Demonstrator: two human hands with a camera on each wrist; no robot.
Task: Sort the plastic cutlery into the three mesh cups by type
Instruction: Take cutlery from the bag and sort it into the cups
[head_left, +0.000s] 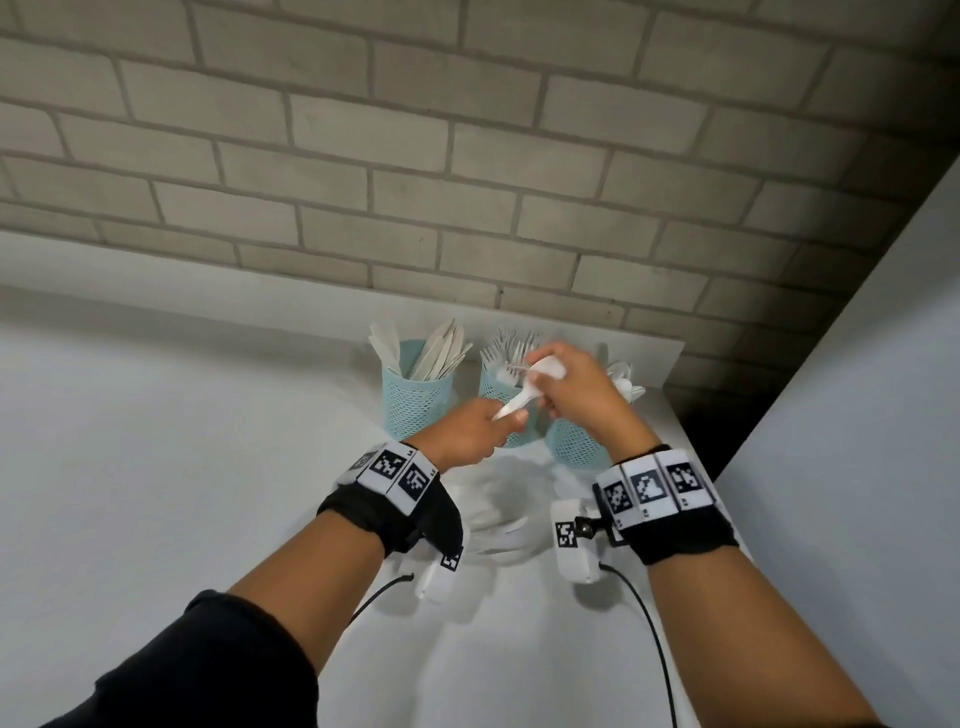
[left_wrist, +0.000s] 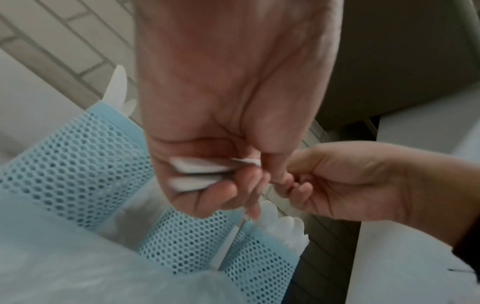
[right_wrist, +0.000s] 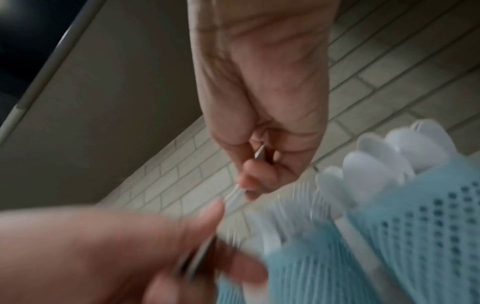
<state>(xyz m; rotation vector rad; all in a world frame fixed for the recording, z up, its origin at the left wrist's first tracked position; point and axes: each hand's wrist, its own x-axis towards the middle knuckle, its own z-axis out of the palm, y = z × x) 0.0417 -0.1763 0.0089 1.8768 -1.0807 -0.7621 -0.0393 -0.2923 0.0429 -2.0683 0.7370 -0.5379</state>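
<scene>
Two hands are meeting just in front of three pale blue mesh cups (head_left: 418, 397). The left hand (head_left: 475, 434) is gripping white plastic cutlery handles (left_wrist: 197, 164) in curled fingers, while the right hand (head_left: 576, 387) is pinching a white spoon (head_left: 524, 389) that bridges both hands. Beyond the left hand, knives (head_left: 436, 348) are standing in one cup; forks (head_left: 506, 345) are filling the middle cup, and spoons (right_wrist: 389, 152) are sitting beside the right hand. Everything is resting on a white counter (head_left: 182, 441) against a grey brick wall (head_left: 467, 156).
</scene>
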